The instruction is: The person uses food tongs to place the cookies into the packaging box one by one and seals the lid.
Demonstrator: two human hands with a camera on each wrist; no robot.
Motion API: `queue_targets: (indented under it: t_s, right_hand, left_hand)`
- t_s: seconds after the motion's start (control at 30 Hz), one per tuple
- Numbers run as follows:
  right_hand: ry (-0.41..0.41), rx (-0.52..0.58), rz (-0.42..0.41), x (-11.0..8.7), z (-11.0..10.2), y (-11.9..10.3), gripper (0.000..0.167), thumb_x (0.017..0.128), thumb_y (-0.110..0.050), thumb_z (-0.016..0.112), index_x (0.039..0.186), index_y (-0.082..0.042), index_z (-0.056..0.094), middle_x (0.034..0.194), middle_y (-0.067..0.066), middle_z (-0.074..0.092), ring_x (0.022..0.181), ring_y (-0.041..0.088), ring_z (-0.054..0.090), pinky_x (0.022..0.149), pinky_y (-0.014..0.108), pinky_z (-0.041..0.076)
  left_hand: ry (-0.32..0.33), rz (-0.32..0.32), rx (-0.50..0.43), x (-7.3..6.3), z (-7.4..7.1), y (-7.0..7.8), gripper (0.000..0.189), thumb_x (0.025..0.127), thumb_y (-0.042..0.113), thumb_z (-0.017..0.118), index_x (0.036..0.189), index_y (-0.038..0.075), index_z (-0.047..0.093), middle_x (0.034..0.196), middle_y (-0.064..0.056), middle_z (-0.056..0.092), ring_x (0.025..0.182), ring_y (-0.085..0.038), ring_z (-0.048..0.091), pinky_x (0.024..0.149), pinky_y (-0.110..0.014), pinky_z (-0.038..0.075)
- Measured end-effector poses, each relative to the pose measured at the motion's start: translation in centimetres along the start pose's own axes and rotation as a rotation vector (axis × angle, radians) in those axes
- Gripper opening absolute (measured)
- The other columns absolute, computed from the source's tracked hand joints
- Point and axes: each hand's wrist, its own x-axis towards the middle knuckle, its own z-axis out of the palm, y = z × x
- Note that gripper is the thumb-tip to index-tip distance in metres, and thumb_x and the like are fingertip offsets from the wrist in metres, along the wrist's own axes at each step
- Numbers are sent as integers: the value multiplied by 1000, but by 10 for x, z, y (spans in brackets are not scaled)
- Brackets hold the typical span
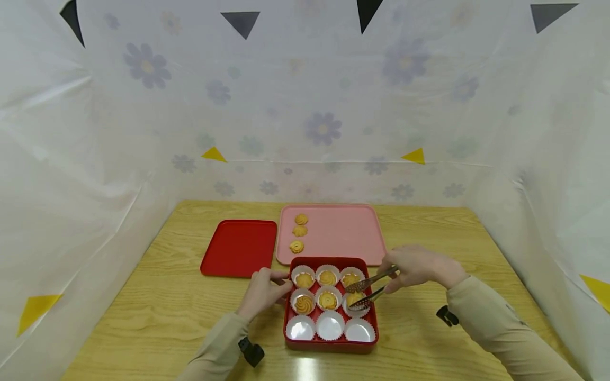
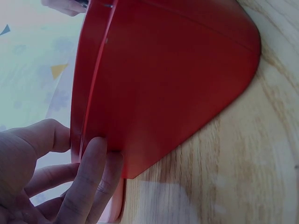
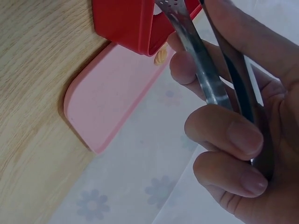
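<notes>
And there's your left hand (image 1: 266,292) gripping the box (image 1: 329,346) on its left edge, near the far corner! Your right hand (image 1: 421,264) grasps the tongs (image 1: 374,278), tips parted about the cookie (image 1: 354,299) midway down the box's right side. The box stands on the table (image 1: 157,312), at the pink tray's (image 1: 340,233) near edge; three cookies (image 1: 299,231) line that tray's left.

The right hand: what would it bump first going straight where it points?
The right hand would probably meet the red box's right rim first, though it might pass above; height is unclear.
</notes>
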Motion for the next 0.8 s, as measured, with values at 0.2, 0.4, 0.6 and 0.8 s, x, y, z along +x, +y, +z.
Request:
queue_targets:
  t_s: [0.2,0.4,0.6,0.8]
  right_hand:
    - [12,-16,0,0,2,0,18,81,-39,81,90,-24,73,76,-14,57,72,4,48,66,28,40]
    - [15,-29,-6,1,3,-1,18,80,-38,82,90,-25,74,74,-15,57,73,3,49,66,28,41]
    - [18,-39,-29,2,3,-2,20,79,-35,83,94,-24,77,71,-17,58,71,2,49,64,27,41]
    - [40,-44,-41,2,3,0,19,80,-35,83,95,-23,77,71,-17,58,72,0,48,65,25,41]
  left_hand:
    - [1,-4,1,0,0,0,36,89,13,69,120,-4,71,95,-17,77,63,-19,75,60,-27,59]
    - [1,-3,-8,0,0,0,36,88,12,69,120,-5,71,94,-17,77,62,-19,75,61,-31,60]
    - [0,-3,-11,0,1,0,36,88,12,69,120,-5,71,94,-17,77,62,-19,75,60,-30,60]
    - [7,6,-9,0,0,0,35,88,12,69,119,-5,72,93,-17,77,62,-19,75,59,-31,60]
